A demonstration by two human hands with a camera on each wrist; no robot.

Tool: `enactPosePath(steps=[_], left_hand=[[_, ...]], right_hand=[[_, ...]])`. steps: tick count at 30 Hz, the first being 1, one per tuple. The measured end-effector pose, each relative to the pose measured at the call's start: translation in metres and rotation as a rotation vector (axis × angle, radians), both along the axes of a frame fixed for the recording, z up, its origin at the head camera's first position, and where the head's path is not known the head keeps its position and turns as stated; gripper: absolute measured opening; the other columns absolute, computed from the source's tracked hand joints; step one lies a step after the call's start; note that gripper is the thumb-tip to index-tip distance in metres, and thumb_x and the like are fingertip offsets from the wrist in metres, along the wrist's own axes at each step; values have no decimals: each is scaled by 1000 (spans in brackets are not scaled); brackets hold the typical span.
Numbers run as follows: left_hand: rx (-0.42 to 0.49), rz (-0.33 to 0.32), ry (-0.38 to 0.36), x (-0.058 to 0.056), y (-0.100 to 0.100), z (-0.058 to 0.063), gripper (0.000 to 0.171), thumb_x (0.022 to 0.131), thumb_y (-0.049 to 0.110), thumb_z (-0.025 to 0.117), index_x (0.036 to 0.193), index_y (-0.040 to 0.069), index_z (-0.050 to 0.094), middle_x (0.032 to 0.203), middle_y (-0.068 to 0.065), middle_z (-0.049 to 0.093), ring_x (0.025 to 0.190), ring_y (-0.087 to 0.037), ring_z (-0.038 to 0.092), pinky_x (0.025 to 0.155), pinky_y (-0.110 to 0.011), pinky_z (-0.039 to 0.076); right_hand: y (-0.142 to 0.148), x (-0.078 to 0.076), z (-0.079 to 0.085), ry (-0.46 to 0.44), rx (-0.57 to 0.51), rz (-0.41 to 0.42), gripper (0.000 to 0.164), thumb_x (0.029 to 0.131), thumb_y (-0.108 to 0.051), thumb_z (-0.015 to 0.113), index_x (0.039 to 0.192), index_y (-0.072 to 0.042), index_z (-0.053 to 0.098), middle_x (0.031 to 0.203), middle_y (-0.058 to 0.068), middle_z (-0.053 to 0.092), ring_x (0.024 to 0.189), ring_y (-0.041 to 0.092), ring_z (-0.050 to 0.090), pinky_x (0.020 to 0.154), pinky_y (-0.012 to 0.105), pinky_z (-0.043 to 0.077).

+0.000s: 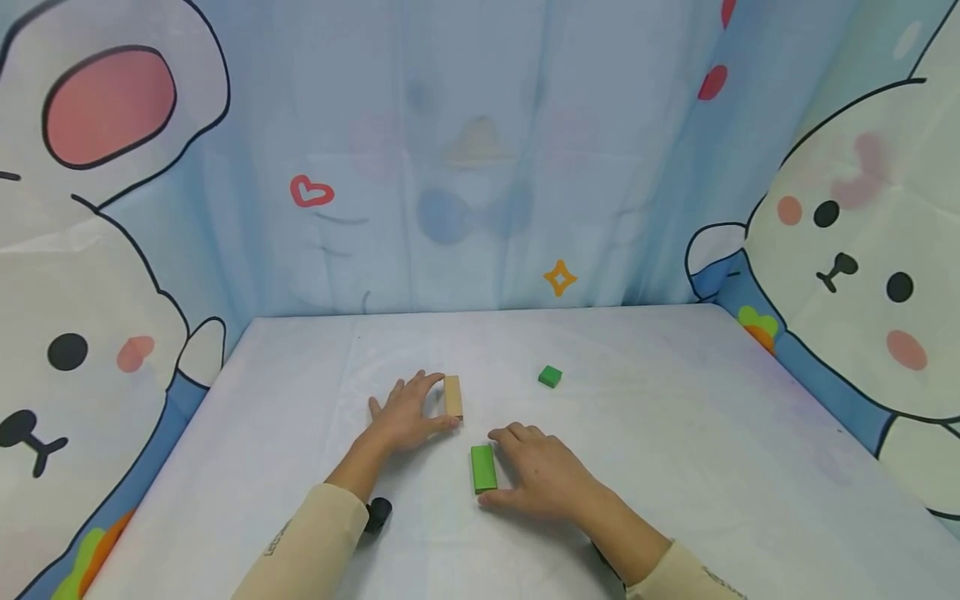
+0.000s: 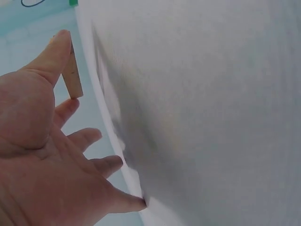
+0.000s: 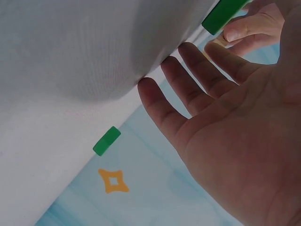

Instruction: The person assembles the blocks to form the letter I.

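With thumb and index finger at its two ends, my left hand point(image 1: 406, 417) pinches a plain wooden block point(image 1: 453, 397). The left wrist view shows the thumb over one end of that wooden block point(image 2: 72, 77) and the index fingertip at the other; the remaining fingers are spread. My right hand point(image 1: 542, 475) is beside a bright green rectangular block point(image 1: 483, 469), its thumb near the front end and its index finger near the back end. In the right wrist view a gap shows between the index fingertip and the green block point(image 3: 221, 18); the thumb is hidden there.
A small green block point(image 1: 551, 377) lies farther back, right of both hands. A black rounded object point(image 1: 378, 515) is by the left wrist. The white-covered table point(image 1: 675, 400) meets a blue curtain point(image 1: 480, 250) at its back edge, with printed cartoon panels at both sides.
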State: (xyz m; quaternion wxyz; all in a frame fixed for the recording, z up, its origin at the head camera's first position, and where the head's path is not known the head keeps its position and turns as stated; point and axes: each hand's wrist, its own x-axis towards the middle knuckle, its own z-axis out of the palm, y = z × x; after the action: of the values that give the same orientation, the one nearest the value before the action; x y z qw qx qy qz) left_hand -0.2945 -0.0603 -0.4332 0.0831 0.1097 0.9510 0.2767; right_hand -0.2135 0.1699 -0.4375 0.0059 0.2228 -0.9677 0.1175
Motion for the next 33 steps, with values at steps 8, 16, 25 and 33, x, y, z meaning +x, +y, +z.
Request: enactPosePath(steps=[8, 16, 25, 33], left_hand=[[-5, -2, 4, 3, 1, 2, 82, 90, 56, 74, 160, 29, 38, 173, -11, 23, 158, -46, 16, 118, -79, 4], [5, -16, 8, 6, 3, 2, 81, 90, 56, 75, 159, 29, 40, 173, -13, 21, 159, -47, 13, 117, -80, 7], [9, -35, 8, 11, 7, 3, 81, 90, 56, 74, 159, 29, 39, 173, -13, 20, 158, -48, 12, 118, -79, 7], [25, -52, 10, 15, 10, 3, 80, 91, 56, 74, 158, 28, 40, 172, -15, 22, 158, -49, 14, 118, -78, 9]], right_hand=[[0, 1, 1, -2, -5, 1, 83, 80, -65, 79, 140, -10, 58, 133, 8, 64, 120, 30, 63, 97, 53, 54], [-1, 1, 3, -19, 5, -8, 84, 80, -66, 79, 140, -10, 58, 134, 8, 64, 122, 30, 63, 98, 53, 53], [-1, 1, 2, -17, 15, -7, 84, 80, -66, 79, 140, -11, 58, 135, 8, 63, 123, 30, 62, 99, 53, 53], [-1, 1, 1, 1, 10, 8, 80, 79, -64, 80, 135, -11, 61, 131, 6, 64, 118, 28, 63, 95, 52, 55]])
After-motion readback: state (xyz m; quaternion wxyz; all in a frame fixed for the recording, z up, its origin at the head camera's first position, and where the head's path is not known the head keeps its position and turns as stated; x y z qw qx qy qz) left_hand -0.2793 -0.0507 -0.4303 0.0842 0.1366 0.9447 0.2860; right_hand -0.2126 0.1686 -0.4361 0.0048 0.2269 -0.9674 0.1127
